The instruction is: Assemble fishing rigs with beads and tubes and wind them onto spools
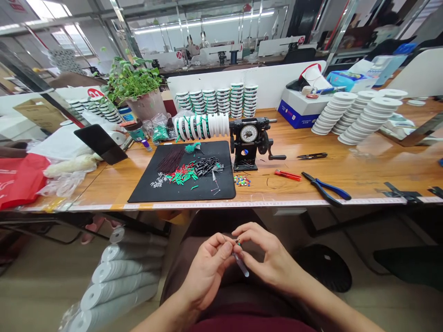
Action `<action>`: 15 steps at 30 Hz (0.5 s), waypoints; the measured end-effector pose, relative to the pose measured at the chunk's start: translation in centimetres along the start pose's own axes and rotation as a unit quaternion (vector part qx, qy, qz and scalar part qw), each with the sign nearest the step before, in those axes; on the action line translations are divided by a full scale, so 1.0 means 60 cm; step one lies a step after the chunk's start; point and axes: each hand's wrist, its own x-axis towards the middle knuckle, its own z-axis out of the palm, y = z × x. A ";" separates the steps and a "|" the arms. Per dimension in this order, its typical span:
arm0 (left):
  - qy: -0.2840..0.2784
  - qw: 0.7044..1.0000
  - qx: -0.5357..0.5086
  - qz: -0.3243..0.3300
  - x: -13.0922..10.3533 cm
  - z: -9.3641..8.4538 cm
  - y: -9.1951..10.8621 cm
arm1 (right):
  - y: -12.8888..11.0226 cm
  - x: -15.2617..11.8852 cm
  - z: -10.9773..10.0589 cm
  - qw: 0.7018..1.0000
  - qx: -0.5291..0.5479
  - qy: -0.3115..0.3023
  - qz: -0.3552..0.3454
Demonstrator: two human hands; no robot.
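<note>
Both hands are close together above the lap, in front of the table edge. My left hand [211, 265] is closed, thumb against the fingers, on a thin piece whose details are too small to tell. My right hand [265, 258] has its thumb and fingers curled at the same spot, around a tiny green and dark part. Between the hands a translucent whitish tube [241, 266] slants downward. On the table beyond, a black mat [145, 189] bears small green [185, 174], red and black pieces, dark thin strands [171, 160] and small silvery bits [159, 180].
A black hand-cranked winder [248, 138] holds a row of white spools [218, 124]. Right of it lie blue-handled pliers [327, 188], a red tool [288, 175] and black snips [312, 156]. Stacked white spools [370, 121] stand at right; white rolls [117, 276] stand lower left.
</note>
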 end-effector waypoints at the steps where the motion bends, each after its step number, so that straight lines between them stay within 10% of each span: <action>1: 0.004 1.000 0.002 0.000 0.000 -0.002 -0.001 | 0.005 0.001 0.002 1.000 0.003 0.007 0.004; 15: 0.068 0.969 0.228 0.066 0.010 -0.023 -0.001 | 0.023 -0.008 -0.010 0.985 -0.118 0.105 -0.067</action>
